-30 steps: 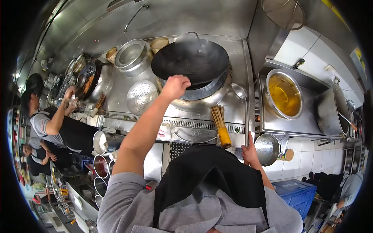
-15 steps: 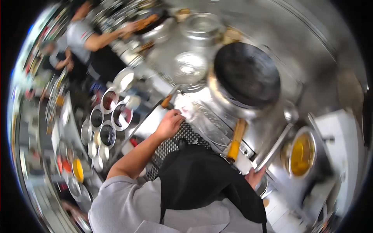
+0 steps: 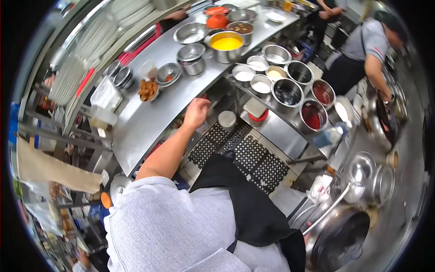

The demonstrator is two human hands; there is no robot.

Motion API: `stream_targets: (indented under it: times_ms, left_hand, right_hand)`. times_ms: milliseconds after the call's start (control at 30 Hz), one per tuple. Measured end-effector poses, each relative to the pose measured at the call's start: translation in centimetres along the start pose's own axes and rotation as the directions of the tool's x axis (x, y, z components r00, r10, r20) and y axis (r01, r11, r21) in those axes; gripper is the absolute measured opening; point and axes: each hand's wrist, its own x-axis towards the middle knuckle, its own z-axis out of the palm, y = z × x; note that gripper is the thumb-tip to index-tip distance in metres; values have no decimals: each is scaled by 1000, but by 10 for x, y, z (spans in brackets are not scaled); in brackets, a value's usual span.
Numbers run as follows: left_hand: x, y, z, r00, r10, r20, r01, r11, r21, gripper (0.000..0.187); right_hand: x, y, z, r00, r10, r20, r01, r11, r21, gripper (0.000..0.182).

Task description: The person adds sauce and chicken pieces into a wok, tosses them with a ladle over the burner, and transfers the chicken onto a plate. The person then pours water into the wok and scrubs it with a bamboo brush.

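My left hand (image 3: 197, 113) is raised over the floor gap beside the long steel table, its fingers curled in with nothing visible in them. Below it lies a black perforated mat (image 3: 248, 156). My right hand is not clearly visible; a small pink patch by the lower end of a long metal handle (image 3: 330, 209) may be a fingertip. That handle slants up toward a shiny round ladle or strainer (image 3: 361, 167). Beneath it sits a dark wok (image 3: 346, 240) at the lower right.
The steel table (image 3: 136, 131) holds a yellow-filled pot (image 3: 226, 44), metal bowls and a bowl of brown food (image 3: 148, 90). Several round containers, one with dark red liquid (image 3: 313, 114), fill a lower stand. A co-worker (image 3: 362, 45) leans over pans at the upper right.
The view has swung left, bringing the long table in and shifting the wok to the lower right. My left hand is away from the stove edge. My right hand has mostly gone from sight.
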Motion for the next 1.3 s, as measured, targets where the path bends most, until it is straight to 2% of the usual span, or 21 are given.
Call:
stream_targets:
  times_ms: [67,133,200,233,267,333,367,400,433,500,533,633,667,733,800,867,967,1033,1067,1200,1300]
  left_hand:
    - [11,-53,-34,952,-210,-222,209,977,-28,18]
    - [23,-136,-68,843,-259,-471,312,949,37,23]
    - [34,-238,-101,687,-355,-635,422,905,-49,24]
    - [41,-223,-136,617,-472,-630,579,814,-43,26]
    - [50,-266,-156,587,-518,-621,663,748,3,28]
    - [80,-330,-192,582,-561,-589,715,698,41,31]
    - [96,-413,-194,589,-595,-548,648,752,-121,36]
    - [119,-378,-210,577,-688,-439,641,715,-279,41]
    - [136,-409,-212,672,-590,-447,582,794,-175,42]
    - [176,-434,-218,686,-640,-347,625,762,-168,43]
    - [199,-417,-226,591,-770,-239,729,637,-251,43]
    - [241,-432,-227,534,-831,-155,845,527,85,42]
    - [245,-463,-217,540,-824,-172,838,546,17,40]
    - [250,-529,-208,679,-733,-39,712,644,278,36]
    - [258,-481,-216,630,-776,35,745,616,255,30]
    - [260,-534,-203,780,-623,55,518,693,502,29]
    - [259,-508,-204,800,-600,-25,518,669,533,28]
    - [262,-471,-204,771,-617,-159,600,620,505,31]
    - [261,-450,-207,747,-635,-196,660,673,334,30]
    - [262,-399,-207,809,-447,-383,575,736,356,22]
    - [262,-347,-216,897,-220,-382,390,802,452,19]
  right_hand:
    - [34,27,7,958,-22,285,34,999,-39,64]
    - [55,46,27,944,64,324,-30,994,-109,67]
    - [73,63,63,930,146,337,-92,981,-172,68]
    - [81,71,91,926,184,330,-124,973,-195,68]
    - [88,78,120,923,221,316,-156,963,-218,68]
    - [99,90,177,917,283,280,-212,942,-259,69]
    - [104,96,202,915,307,263,-233,932,-277,69]
    - [106,98,223,913,326,247,-249,922,-296,69]
    - [107,101,242,912,342,228,-264,912,-313,69]
    - [106,105,273,909,364,204,-283,896,-341,69]
    - [104,105,286,907,375,191,-293,888,-354,70]
    - [101,105,312,909,390,151,-309,870,-385,70]
    - [100,105,317,911,390,135,-313,865,-392,70]
    - [96,104,324,915,390,101,-321,858,-401,70]
    - [93,102,328,919,387,75,-327,854,-404,71]
    - [90,100,330,924,378,49,-328,854,-404,71]
    - [84,95,329,929,370,15,-334,854,-399,71]
    - [81,91,330,934,358,-14,-335,857,-392,72]
    - [79,85,328,934,355,-27,-337,858,-387,72]
    - [68,84,286,953,301,21,-272,887,-373,72]
    - [65,88,240,960,269,73,-231,914,-332,70]
